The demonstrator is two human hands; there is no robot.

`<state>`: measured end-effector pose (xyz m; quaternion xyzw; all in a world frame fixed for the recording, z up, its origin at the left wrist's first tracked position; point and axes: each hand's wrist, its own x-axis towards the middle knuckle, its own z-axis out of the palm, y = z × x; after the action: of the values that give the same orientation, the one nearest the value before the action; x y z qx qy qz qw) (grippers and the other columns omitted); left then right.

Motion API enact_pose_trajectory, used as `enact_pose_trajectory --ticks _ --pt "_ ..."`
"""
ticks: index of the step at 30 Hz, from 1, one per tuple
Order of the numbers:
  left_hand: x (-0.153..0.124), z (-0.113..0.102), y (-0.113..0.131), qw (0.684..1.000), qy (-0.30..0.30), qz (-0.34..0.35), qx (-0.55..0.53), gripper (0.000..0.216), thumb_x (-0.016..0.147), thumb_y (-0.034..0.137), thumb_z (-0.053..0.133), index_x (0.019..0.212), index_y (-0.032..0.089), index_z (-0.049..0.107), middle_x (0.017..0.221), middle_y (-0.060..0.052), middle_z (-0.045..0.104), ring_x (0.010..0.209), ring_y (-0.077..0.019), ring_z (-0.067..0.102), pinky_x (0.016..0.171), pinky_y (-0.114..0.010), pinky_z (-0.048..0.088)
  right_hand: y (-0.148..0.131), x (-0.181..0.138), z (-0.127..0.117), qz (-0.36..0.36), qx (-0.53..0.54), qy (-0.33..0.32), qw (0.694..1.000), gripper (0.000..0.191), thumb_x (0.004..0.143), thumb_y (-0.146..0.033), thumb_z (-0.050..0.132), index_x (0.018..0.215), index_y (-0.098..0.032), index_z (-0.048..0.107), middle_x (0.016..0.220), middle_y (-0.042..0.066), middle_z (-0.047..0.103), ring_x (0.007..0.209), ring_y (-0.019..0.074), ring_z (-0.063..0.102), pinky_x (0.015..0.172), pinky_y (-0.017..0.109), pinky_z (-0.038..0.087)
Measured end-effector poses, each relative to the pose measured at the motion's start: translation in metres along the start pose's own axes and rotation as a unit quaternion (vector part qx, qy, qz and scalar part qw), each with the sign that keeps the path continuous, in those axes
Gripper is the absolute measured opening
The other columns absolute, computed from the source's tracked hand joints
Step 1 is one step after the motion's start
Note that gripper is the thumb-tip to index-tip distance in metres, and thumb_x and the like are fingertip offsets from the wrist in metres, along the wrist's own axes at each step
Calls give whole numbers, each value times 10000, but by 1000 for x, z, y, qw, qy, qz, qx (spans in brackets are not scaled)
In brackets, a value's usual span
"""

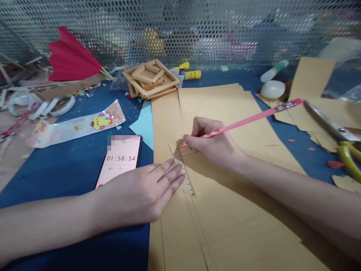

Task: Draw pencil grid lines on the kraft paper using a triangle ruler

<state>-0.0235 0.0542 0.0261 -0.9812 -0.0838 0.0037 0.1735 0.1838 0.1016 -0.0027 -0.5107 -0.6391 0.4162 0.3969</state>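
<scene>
My left hand point(143, 194) lies flat, fingers stretched out, pressing a clear ruler point(186, 177) onto a large sheet of brown paper point(225, 210). My right hand point(216, 145) is closed on a long pink pencil point(254, 118), whose tip touches the paper at the ruler's far end. The pencil's back end points up and to the right.
A phone point(121, 160) showing 01:58:54 lies left of the paper on the blue mat point(70, 165). Wooden frames point(150, 77), glue sticks point(191, 74), a red paper fan point(72, 56) and tape rolls point(42, 105) sit behind. Scissors point(338, 139) and brown paper scraps point(313, 81) lie at right.
</scene>
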Motion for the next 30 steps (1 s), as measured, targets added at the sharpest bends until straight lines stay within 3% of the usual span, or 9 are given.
enact_pose_trajectory --ticks 8,13,19,25,30 --pt "0 2 1 1000 0 2 -10 384 896 86 413 1258 -2 509 1284 -207 525 1178 -306 537 869 -371 502 -1 -1 -1 0 -4 4 1000 268 702 -155 603 559 -199 381 526 -61 430 491 75 367 452 235 275" --pt "0 3 2 1000 12 -1 -4 366 896 76 406 1232 13 537 1271 -189 541 1154 -292 559 857 -361 504 -2 -3 -4 -4 -10 -28 1000 262 681 -146 598 538 -194 384 510 -64 415 483 70 354 434 227 248" --pt "-1 4 2 1000 5 2 -1 379 897 87 421 1254 0 514 1273 -205 536 1171 -298 544 875 -365 500 -3 -6 -11 -20 -4 -130 991 277 656 -98 585 512 -181 364 490 -76 368 478 55 302 418 204 212" --pt "-1 5 4 1000 18 -3 4 348 884 101 467 1208 13 557 1225 -208 574 1154 -300 559 871 -367 508 -6 -12 -17 36 52 -287 956 245 686 -110 586 546 -188 399 460 -74 461 437 62 420 393 177 291" --pt "1 5 4 1000 21 4 1 343 877 92 468 1193 6 570 1189 -221 592 1129 -313 576 875 -385 521 -10 -14 -18 78 81 -347 931 259 661 -67 574 542 -191 381 446 -86 447 427 60 437 398 170 319"
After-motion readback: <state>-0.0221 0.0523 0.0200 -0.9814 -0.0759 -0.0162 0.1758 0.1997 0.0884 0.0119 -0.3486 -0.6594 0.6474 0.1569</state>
